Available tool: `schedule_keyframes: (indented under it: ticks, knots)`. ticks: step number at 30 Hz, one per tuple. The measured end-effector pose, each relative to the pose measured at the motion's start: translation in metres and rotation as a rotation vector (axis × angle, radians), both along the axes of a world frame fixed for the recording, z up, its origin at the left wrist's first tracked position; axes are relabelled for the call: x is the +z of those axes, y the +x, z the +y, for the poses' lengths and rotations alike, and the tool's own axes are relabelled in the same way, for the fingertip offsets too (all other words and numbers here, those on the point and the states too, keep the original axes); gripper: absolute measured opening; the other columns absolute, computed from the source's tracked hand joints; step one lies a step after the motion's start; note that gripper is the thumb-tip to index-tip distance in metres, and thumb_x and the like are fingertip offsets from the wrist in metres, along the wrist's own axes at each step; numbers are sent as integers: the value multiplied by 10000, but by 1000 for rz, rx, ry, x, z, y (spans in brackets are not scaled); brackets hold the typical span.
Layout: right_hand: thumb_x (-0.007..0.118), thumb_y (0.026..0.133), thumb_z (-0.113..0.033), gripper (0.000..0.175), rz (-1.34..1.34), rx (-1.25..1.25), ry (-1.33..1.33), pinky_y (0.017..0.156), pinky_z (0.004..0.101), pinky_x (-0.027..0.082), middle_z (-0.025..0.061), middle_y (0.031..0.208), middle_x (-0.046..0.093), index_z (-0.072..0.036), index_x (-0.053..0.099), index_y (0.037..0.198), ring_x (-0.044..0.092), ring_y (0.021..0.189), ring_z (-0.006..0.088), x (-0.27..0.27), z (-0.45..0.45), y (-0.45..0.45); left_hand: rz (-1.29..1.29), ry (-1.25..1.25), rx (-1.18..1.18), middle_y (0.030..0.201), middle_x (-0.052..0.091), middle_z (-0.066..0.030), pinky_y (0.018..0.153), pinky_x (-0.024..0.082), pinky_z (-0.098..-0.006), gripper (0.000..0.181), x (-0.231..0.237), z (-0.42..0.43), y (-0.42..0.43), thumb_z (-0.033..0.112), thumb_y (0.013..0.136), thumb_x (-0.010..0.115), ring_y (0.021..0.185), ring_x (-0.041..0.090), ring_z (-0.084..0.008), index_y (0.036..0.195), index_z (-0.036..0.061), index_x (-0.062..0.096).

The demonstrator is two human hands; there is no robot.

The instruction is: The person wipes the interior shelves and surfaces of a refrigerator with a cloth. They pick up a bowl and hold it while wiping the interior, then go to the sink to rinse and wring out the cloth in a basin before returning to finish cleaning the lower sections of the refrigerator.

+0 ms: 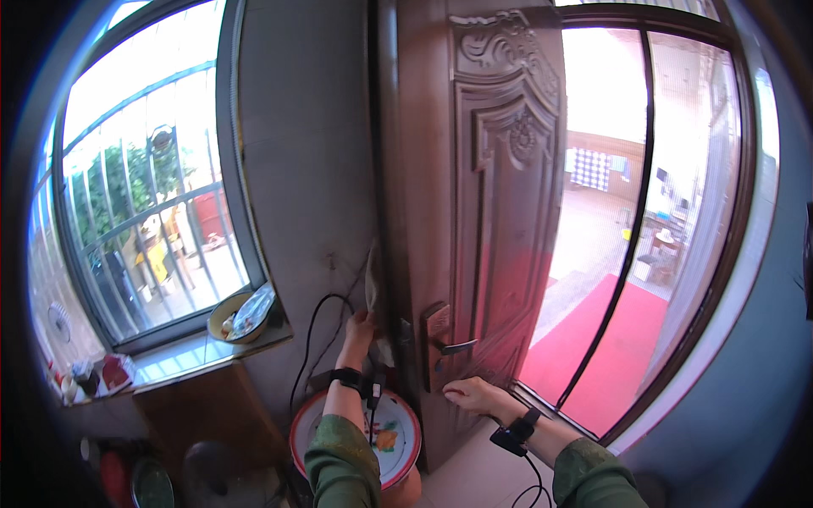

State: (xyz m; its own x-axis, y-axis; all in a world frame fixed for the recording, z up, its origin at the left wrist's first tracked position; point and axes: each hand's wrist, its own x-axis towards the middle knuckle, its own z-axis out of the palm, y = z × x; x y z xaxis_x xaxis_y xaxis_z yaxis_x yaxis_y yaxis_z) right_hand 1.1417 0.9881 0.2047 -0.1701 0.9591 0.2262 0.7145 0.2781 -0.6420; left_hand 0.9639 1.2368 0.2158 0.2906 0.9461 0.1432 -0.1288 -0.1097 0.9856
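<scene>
My left hand (361,325) reaches into the gap beside the open edge of a carved brown door (508,190). It is at a pale, sheet-like thing (372,279) hanging by the wall, and its fingertips are partly hidden in shadow. In front of the door, below the lever handle (458,347) and lock plate, is my right hand (473,395) with its fingers curled. A bit of red shows at those fingers and something dark below the palm; what it holds is unclear. Both wrists wear black strapped devices with cables.
Below my left arm sits a red-rimmed enamel basin (303,424) with a floral pattern. A bowl (219,325) with a plastic bag stands on the windowsill (181,360), near a brown board (209,413). Black cable (310,330) loops along the wall. Beyond a mesh screen (603,222) lies a red mat (603,355).
</scene>
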Motion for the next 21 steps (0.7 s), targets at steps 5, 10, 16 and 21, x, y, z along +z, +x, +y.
schedule_keyframes:
  ticks: [5,10,16,21]
  knots:
    - [516,826,-224,265,26,6,-22,702,313,464,142,831,617,-39,570,1006,605,780,239,7,9,-3,-634,159,-63,812,540,-69,593,504,-340,139,111,-56,-49,187,868,438,687,559,-189,886,56,482]
    - [525,832,-151,287,75,100,102,695,273,461,134,895,615,8,518,1070,597,791,182,13,28,-30,-674,398,57,880,560,-65,613,483,-292,169,166,-106,-112,205,867,458,712,554,-160,925,55,509]
    - [437,895,-178,344,526,98,-156,704,254,460,89,1067,546,35,433,1165,557,873,146,44,39,-52,-439,850,571,1083,493,-82,861,397,-302,345,177,-206,-162,224,888,408,997,480,-175,1164,17,399]
    - [408,905,-314,495,883,162,-271,753,309,464,130,1221,421,-6,298,1277,524,962,211,55,49,-89,-535,697,612,1099,481,-83,870,384,-329,462,136,-230,-209,318,826,520,1022,451,-184,1170,34,397]
